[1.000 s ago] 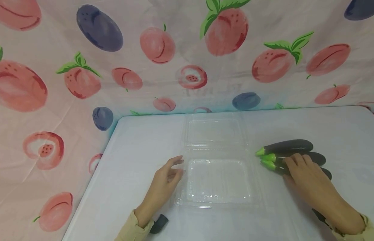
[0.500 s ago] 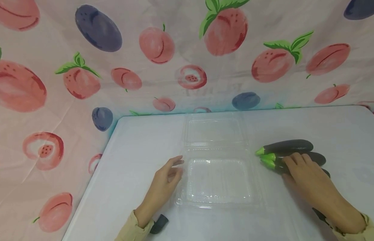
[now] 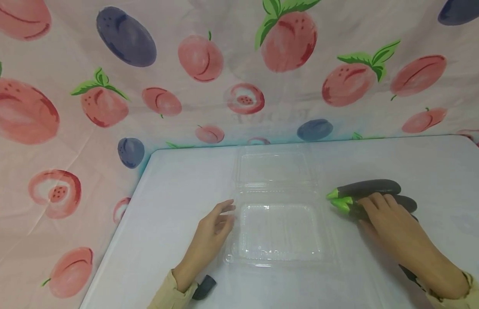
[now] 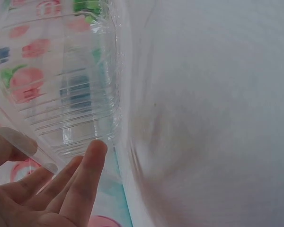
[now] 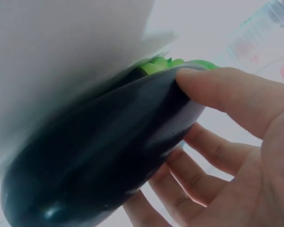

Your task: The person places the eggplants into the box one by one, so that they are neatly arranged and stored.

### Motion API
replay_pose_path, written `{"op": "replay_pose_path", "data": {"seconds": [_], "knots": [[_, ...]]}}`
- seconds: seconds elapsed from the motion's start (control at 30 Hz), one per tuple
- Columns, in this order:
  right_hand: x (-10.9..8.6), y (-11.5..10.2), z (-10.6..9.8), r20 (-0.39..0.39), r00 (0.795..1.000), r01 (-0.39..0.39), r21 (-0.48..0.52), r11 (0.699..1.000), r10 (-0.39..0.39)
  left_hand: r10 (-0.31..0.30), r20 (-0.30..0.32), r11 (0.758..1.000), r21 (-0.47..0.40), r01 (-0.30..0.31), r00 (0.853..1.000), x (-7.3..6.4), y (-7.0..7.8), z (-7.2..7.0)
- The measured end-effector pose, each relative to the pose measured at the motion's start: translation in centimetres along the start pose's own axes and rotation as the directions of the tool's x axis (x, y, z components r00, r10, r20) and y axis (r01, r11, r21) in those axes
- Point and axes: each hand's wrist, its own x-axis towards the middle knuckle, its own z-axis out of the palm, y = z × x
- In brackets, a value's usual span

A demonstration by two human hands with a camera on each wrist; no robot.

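Note:
My right hand [image 3: 391, 227] grips the nearest eggplant [image 5: 99, 151], thumb on one side and fingers on the other in the right wrist view. Its green cap [image 3: 341, 206] sticks out left of the hand, which hides much of its dark body. Two more eggplants lie behind it: the middle eggplant [image 3: 408, 203] is partly covered, and the far eggplant [image 3: 372, 187] shows fully. My left hand [image 3: 208, 234] rests at the left edge of a clear plastic clamshell box [image 3: 278, 262], fingers loosely extended. In the left wrist view, its fingertips [image 4: 98, 147] touch the box's rim and side.
The clamshell's lid [image 3: 275, 169] lies opened back towards the fruit-print cloth [image 3: 245, 64] behind the white table [image 3: 177, 184]. Dark bands sit at both wrists, below the sleeves [image 3: 171, 292].
My right hand has shifted slightly left with the nearest eggplant, whose green cap now overlaps the middle one more. The left hand and the clamshell box stay where they were.

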Motion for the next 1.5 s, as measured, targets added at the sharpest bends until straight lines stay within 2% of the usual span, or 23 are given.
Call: {"op": "replay_pose_path", "data": {"seconds": [0.27, 0.53, 0.87, 1.17, 1.5], "knots": [[0.5, -0.3, -0.6, -0.024, 0.999, 0.026, 0.015, 1.000, -0.026, -0.011, 0.009, 1.000, 0.008, 0.011, 1.000, 0.0, 0.0, 0.0], [1.0, -0.5, -1.0, -0.084, 0.994, 0.069, 0.033, 0.997, -0.066, -0.006, 0.008, 1.000, 0.011, 0.006, 1.000, 0.0, -0.2, 0.1], [1.3, -0.7, -1.4, -0.083, 0.994, 0.070, 0.038, 0.997, -0.067, 0.006, 0.010, 1.000, 0.001, -0.006, 1.000, 0.0, -0.1, 0.0], [2.0, -1.1, -1.7, -0.078, 0.996, 0.055, 0.049, 0.997, -0.051, -0.015, 0.008, 1.000, 0.011, 0.015, 1.000, 0.1, -0.1, 0.1], [3.0, -1.8, -2.0, -0.097, 0.992, 0.085, 0.083, 0.993, -0.077, -0.017, 0.011, 1.000, 0.006, 0.016, 1.000, 0.1, 0.0, 0.1]]}}
